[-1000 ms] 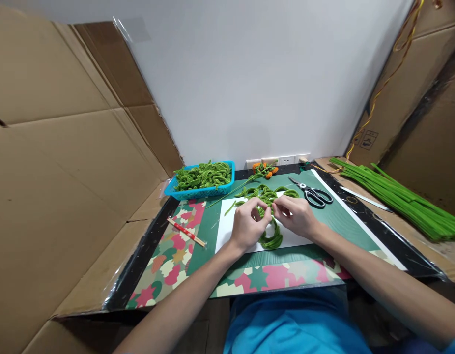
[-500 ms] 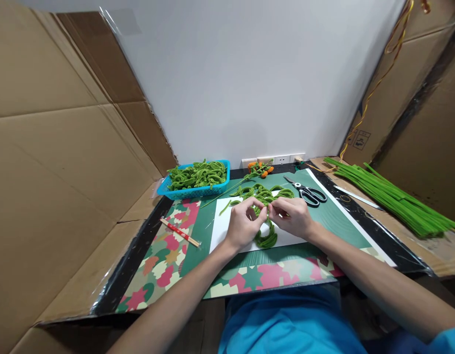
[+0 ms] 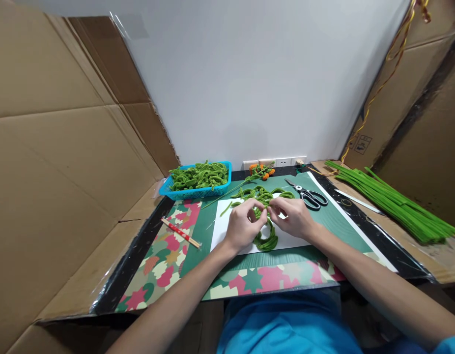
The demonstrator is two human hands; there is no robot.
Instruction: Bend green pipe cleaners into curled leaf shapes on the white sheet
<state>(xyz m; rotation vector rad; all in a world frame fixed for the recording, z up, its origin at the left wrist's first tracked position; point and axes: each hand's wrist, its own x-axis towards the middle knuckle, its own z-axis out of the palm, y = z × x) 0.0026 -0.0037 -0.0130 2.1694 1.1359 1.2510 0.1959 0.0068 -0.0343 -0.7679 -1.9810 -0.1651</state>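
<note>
Over a white sheet of paper (image 3: 220, 231), my left hand (image 3: 244, 223) and my right hand (image 3: 293, 216) meet, thumb and fingertips pinched. Between the fingertips is a green pipe cleaner, mostly hidden by the fingers. Just below the hands, several curved green pipe cleaner pieces (image 3: 268, 244) form a ring on the paper. Behind the fingers lies a loose pile of bent green pipe cleaner pieces (image 3: 262, 192), partly covered by both hands. One short piece (image 3: 225, 210) lies to the left on the paper.
A blue basket (image 3: 198, 193) heaped with green pieces stands back left. Beside it lies a stem with orange blossoms (image 3: 260, 172). Black-handled scissors (image 3: 311, 197) rest at right, and long green pipe cleaners (image 3: 400, 204) lie farther right. Wrapped chopsticks (image 3: 181, 232) lie left; cardboard walls flank the table.
The camera view has shifted slightly. Both hands stay pinched together at nearly the same spot, with only small finger movement.
</note>
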